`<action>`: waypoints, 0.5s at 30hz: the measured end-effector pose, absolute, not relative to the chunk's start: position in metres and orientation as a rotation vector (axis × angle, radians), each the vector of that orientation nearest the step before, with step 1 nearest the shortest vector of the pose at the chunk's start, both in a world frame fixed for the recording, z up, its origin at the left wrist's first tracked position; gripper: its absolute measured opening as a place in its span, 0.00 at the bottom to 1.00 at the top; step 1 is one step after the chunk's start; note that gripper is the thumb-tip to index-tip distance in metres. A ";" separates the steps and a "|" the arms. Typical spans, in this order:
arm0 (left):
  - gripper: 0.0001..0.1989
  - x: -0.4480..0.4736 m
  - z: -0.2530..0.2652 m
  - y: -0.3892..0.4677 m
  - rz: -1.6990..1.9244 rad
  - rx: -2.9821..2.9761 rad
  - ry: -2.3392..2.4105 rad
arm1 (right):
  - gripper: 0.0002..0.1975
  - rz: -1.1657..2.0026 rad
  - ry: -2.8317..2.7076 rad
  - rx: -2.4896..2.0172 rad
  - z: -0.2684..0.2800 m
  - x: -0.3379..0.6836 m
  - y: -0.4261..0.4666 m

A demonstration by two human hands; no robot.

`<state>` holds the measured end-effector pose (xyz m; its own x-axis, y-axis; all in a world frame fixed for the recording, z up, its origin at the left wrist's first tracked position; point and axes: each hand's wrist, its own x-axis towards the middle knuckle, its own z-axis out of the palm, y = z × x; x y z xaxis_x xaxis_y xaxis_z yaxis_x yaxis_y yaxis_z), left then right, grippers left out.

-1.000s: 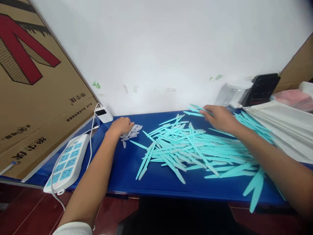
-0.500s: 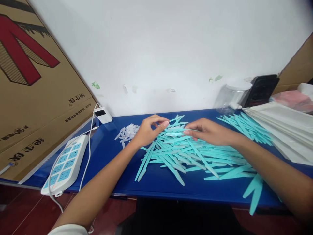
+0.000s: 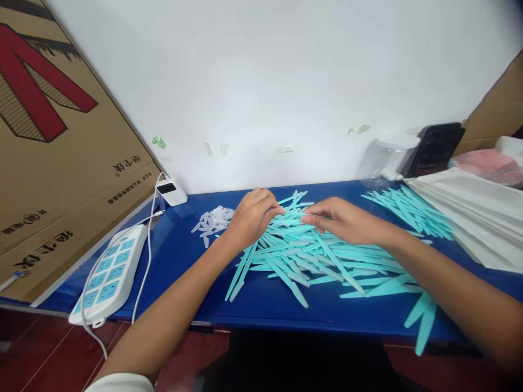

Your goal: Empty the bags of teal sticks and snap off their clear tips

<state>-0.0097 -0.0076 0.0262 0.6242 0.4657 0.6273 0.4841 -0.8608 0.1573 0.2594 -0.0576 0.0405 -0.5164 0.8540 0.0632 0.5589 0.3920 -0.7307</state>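
A heap of turquoise eyebrow razors lies on the blue table, several with whitish ends. Above its back part, my right hand pinches one of these razors between thumb and fingers. My left hand is closed in a pinch at the other end of that razor; its fingertips cover whatever small piece is there. To the left of my left hand is a small pile of whitish translucent caps. A second, neater pile of turquoise razors sits beyond my right forearm.
On the left, a white power strip with cables and a small white device lie beside a big cardboard box. A clear jar, a black stand and white plastic bags occupy the right. A wall closes off the back.
My left hand has moved right and turned over, its fingertips now meeting the razor's end. My right hand has shifted slightly left and still grips the razor.
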 end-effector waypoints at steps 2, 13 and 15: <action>0.15 -0.025 0.031 0.003 -1.048 -2.668 -0.933 | 0.26 0.817 -2.207 -1.277 0.041 0.273 -0.051; 0.18 -0.088 0.033 0.044 -0.008 -2.304 -1.744 | 0.12 0.161 -2.002 -2.357 0.030 0.442 0.002; 0.19 -0.086 0.034 0.041 0.042 -2.321 -1.749 | 0.13 0.167 -1.967 -2.421 0.026 0.462 0.002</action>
<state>-0.0858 0.0414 0.0338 0.2850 0.9513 0.1176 0.9446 -0.2580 -0.2028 0.4625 0.0020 0.0257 0.2016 0.9769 -0.0715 0.9750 -0.2071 -0.0810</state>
